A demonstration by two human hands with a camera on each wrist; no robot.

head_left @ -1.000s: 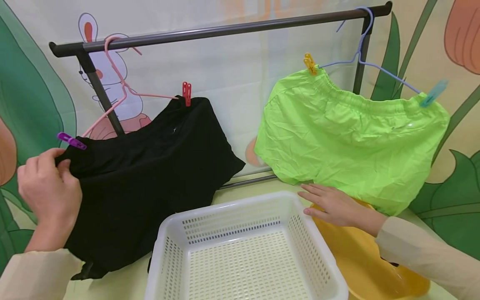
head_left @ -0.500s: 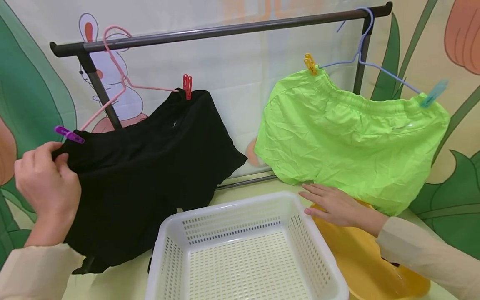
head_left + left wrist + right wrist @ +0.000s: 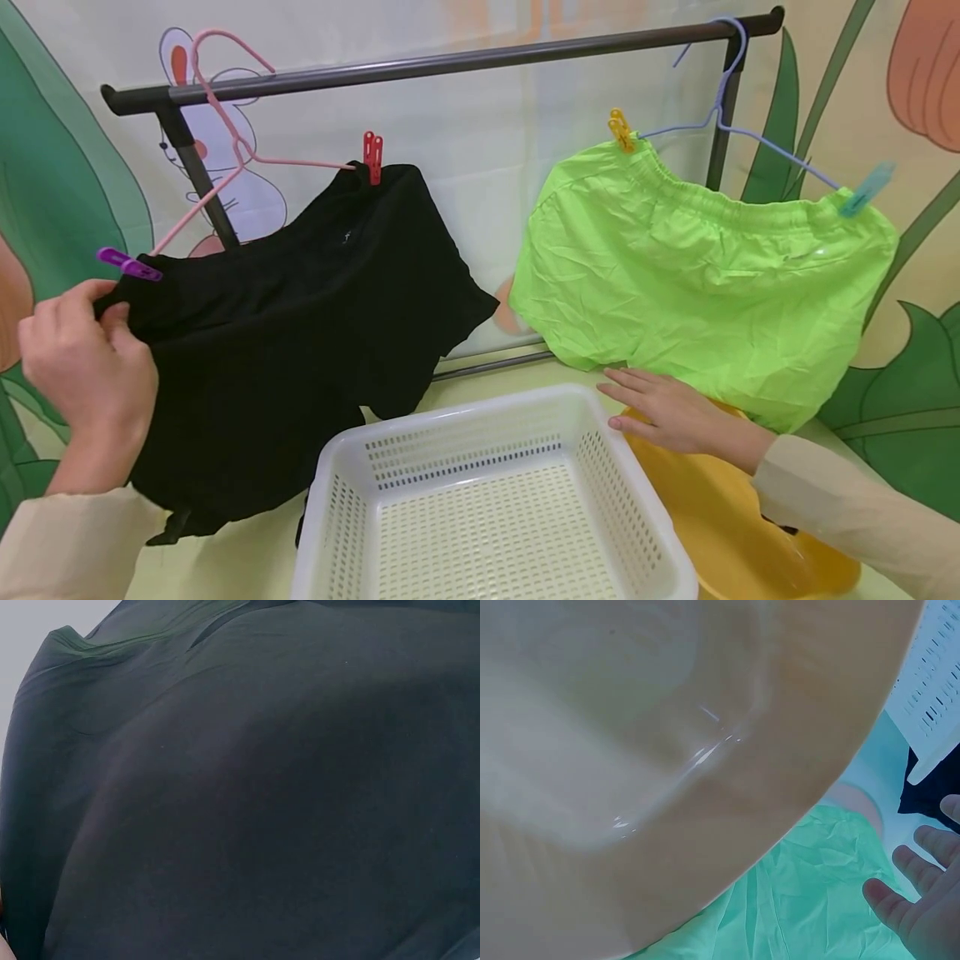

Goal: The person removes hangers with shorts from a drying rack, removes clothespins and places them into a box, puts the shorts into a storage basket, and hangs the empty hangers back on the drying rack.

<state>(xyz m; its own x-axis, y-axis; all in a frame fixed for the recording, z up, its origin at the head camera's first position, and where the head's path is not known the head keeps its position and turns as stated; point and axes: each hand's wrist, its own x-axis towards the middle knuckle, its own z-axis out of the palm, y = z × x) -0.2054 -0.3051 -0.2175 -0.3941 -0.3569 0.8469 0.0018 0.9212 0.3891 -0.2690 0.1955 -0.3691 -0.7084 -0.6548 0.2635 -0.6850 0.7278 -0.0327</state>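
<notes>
My left hand (image 3: 90, 367) pinches the waistband corner of the black shorts (image 3: 285, 350), just below a purple clothespin (image 3: 129, 264). A red clothespin (image 3: 372, 158) fastens their other corner to the pink hanger (image 3: 240, 150). The hanger's hook arches above the rail (image 3: 480, 60), its tip close to the bar. Black cloth (image 3: 247, 780) fills most of the left wrist view. My right hand (image 3: 667, 408), fingers straight and spread, lies over the yellow basin (image 3: 720, 517) beside the white basket's right rim; it holds nothing.
Bright green shorts (image 3: 697, 267) hang at the right on a blue hanger (image 3: 718, 108), held by a yellow clothespin (image 3: 620, 129) and a teal clothespin (image 3: 867, 190). The white perforated basket (image 3: 450, 412) stands in front, close to the black shorts' lower edge.
My left hand has risen slightly and moved left, lifting the black shorts and pink hanger. The hanger's hook has gone up from the rail. My right hand has stayed nearly still.
</notes>
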